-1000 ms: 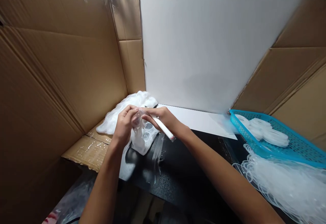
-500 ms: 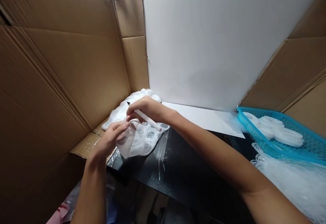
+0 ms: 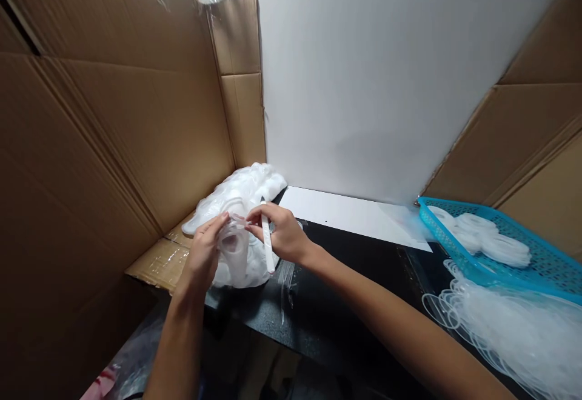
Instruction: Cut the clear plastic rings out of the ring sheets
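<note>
My left hand (image 3: 207, 254) is closed on a stack of small clear plastic cups (image 3: 234, 245), held over a heap of white translucent plastic pieces (image 3: 236, 197) at the table's left end. My right hand (image 3: 284, 233) pinches the rim of the top cup with its fingertips and also grips a thin white stick-like tool (image 3: 267, 242), which points downward from the hand. Both hands meet at the cup stack.
A black table (image 3: 327, 309) carries a white sheet (image 3: 345, 215), loose clear film (image 3: 286, 279), a blue mesh basket (image 3: 536, 266) with white rings, and a pile of clear rings (image 3: 513, 333) at right. Cardboard walls (image 3: 113, 133) stand left and right, a white wall behind.
My right hand drew back from the heap toward me and now meets my left hand at the cup stack; the white tool swung from slanted to pointing down. My left hand rose slightly.
</note>
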